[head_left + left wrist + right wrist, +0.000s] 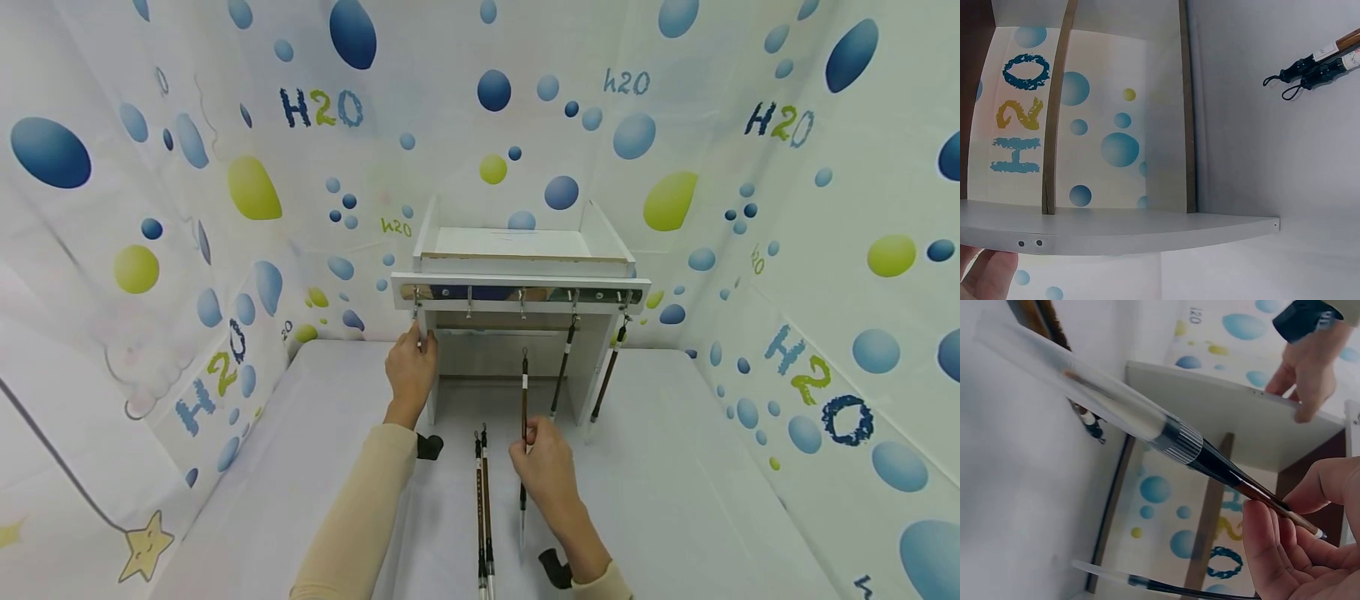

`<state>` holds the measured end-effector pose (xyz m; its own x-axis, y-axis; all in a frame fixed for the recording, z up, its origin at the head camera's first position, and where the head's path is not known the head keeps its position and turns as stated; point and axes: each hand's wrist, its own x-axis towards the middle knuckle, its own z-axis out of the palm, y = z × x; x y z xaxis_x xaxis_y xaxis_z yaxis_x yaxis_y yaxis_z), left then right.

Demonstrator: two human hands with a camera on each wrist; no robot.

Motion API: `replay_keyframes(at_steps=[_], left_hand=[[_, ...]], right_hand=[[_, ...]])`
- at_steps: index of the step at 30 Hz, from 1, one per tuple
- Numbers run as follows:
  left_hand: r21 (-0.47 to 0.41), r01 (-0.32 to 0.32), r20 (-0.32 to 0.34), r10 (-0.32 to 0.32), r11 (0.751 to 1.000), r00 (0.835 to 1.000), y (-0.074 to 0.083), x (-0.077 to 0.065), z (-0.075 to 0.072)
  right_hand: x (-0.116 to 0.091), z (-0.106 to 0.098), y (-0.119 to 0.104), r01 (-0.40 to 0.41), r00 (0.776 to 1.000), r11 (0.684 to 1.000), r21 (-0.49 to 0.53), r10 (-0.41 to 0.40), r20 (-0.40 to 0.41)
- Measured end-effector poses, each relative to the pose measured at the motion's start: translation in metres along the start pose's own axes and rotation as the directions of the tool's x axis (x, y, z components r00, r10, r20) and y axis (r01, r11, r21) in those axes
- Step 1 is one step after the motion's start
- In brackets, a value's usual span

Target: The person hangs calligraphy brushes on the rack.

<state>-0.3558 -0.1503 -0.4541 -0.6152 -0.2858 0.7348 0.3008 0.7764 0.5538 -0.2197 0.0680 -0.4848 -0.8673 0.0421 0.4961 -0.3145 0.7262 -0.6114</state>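
Brush (524, 392) is in my right hand (551, 467), pinched mid-handle over the counter (675, 467), long axis upright, loop up, below the middle hook (522, 305) and apart from it. My left hand (411, 371), farther off, grips the left side of the rack (525, 267). Brown handle, black collar, clear cap (1085, 387) over pale bristles

We see a brown brush (524, 408) with a black collar (1217, 467), white label (525, 382) and clear cap (1129, 412); two hanging brushes (564, 367) are dark, two lying ones (487, 500) brown and black; the shelf (588, 358) is white, its crossbars (1057, 125) brown, its hooks (522, 304) silver; we find a white wall (427, 50) patterned with navy, pale blue and lime spots (494, 90), "H2O" lettering (324, 108) in blue and green, and a yellow star (146, 546); the table (675, 500) is white; the sleeves (360, 517) cream, the wrist cameras (430, 447) black.
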Motion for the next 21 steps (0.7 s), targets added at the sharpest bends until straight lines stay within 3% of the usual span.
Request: replay_keyframes(at_steps=[8, 21], left_hand=[[-0.001, -0.008, -0.006, 0.008, 1.0, 1.0, -0.003, 0.0, 0.003], [-0.01, -0.006, -0.008, 0.006, 1.0, 1.0, -0.003, -0.001, 0.002]], right_hand=[[0.008, -0.006, -0.005, 0.078, 0.995, 0.997, 0.02, -0.077, -0.068], [0.018, -0.012, -0.014, 0.152, 0.983, 0.987, 0.051, -0.145, -0.114]])
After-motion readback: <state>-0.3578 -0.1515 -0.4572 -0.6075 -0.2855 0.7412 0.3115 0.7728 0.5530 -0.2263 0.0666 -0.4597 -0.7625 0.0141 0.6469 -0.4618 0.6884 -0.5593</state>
